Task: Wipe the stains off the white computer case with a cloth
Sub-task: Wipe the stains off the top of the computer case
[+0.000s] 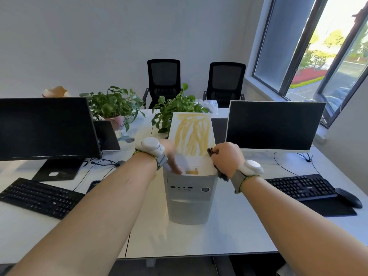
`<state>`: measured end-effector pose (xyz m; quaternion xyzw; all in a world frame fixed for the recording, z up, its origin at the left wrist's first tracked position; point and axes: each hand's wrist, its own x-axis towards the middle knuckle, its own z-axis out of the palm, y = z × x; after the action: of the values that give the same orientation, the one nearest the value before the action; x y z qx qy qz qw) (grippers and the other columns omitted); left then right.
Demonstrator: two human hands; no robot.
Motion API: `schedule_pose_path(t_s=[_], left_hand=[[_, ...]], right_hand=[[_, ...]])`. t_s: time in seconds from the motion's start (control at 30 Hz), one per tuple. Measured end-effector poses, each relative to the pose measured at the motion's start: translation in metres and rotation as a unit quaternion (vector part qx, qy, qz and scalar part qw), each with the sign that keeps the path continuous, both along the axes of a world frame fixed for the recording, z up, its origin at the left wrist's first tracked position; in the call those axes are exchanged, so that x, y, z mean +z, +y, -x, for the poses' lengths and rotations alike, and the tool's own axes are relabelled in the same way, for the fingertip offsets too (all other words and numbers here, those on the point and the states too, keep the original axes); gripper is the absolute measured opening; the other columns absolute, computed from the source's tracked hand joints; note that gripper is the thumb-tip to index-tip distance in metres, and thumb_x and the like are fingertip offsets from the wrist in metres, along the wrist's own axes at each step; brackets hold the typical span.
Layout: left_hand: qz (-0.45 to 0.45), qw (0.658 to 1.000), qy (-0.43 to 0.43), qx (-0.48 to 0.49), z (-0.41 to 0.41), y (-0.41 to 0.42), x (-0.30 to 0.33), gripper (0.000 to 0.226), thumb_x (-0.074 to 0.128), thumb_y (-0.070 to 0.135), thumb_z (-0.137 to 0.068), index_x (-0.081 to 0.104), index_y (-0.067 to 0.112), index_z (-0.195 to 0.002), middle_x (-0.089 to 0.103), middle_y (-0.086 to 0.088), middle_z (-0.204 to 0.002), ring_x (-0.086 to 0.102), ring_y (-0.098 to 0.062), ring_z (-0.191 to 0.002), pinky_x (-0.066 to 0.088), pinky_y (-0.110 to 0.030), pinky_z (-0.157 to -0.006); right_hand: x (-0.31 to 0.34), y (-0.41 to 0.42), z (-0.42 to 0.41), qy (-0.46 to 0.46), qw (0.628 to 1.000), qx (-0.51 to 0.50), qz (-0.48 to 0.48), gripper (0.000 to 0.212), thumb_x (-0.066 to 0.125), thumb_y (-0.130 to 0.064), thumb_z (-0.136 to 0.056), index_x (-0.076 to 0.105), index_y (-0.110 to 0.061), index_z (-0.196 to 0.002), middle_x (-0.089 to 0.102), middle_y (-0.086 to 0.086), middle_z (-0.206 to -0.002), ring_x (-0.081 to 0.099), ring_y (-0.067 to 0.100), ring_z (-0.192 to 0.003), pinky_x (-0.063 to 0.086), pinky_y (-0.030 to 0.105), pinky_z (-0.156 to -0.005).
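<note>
While the fingers (214,151) of the right hand (227,158) are curling round a dark cloth (221,174), bunching it against the near right edge of the case top, a tail of the fabric is hanging down below the wrist. Across from it, the left hand (171,156) is lying with fingers (176,168) fairly straight, pressing on the near left corner of the top and seemingly steadying the white computer case (191,196). That tower is standing upright on the white table (229,232), between two black keyboards and two dark monitors, potted plants behind it. Yellowish stains (192,134) are covering most of the top panel, from the far edge almost to the hands, with a smaller patch near the front lip. Wiping appears barely begun. Next, the right hand likely needs to be pushing the cloth flat across the streaks toward the far edge, with firm pressure, while the left goes on bracing the case.
</note>
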<state>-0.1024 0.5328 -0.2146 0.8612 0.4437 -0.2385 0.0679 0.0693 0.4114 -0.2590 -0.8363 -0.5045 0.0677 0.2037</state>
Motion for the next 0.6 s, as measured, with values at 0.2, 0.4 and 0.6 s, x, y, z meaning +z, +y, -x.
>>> schedule_pose_path(t_s=[0.2,0.4,0.6], left_hand=[[-0.004,1.0,-0.017,0.023,-0.005,0.006,-0.001,0.066,0.085,0.065,-0.067,0.069,0.01,-0.1,0.072,-0.014,-0.106,0.069,-0.027,-0.099,0.052,-0.035,-0.082],[0.047,0.999,-0.015,0.018,-0.003,0.019,0.013,0.066,0.084,0.063,-0.07,0.07,0.002,-0.092,0.071,-0.004,-0.085,0.07,-0.021,-0.078,0.05,-0.026,-0.062],[0.03,0.999,-0.01,-0.033,-0.006,0.046,0.016,0.057,0.081,0.06,-0.076,0.074,0.006,-0.094,0.063,0.005,-0.07,0.059,-0.012,-0.063,0.041,-0.019,-0.051]], right_hand=[[0.004,0.012,-0.014,0.0,1.0,-0.008,-0.007,0.024,0.054,-0.015,-0.093,0.077,-0.019,-0.09,0.066,0.001,-0.088,0.062,0.023,-0.076,0.057,0.031,-0.065],[0.009,0.014,-0.013,0.017,1.0,-0.007,0.009,0.021,0.057,-0.019,-0.09,0.076,-0.018,-0.081,0.07,0.002,-0.077,0.068,0.025,-0.072,0.062,0.036,-0.066],[0.011,0.008,-0.005,0.023,0.998,-0.006,0.063,0.021,0.06,-0.017,-0.083,0.074,-0.016,-0.068,0.069,0.0,-0.063,0.066,0.019,-0.057,0.057,0.027,-0.048]])
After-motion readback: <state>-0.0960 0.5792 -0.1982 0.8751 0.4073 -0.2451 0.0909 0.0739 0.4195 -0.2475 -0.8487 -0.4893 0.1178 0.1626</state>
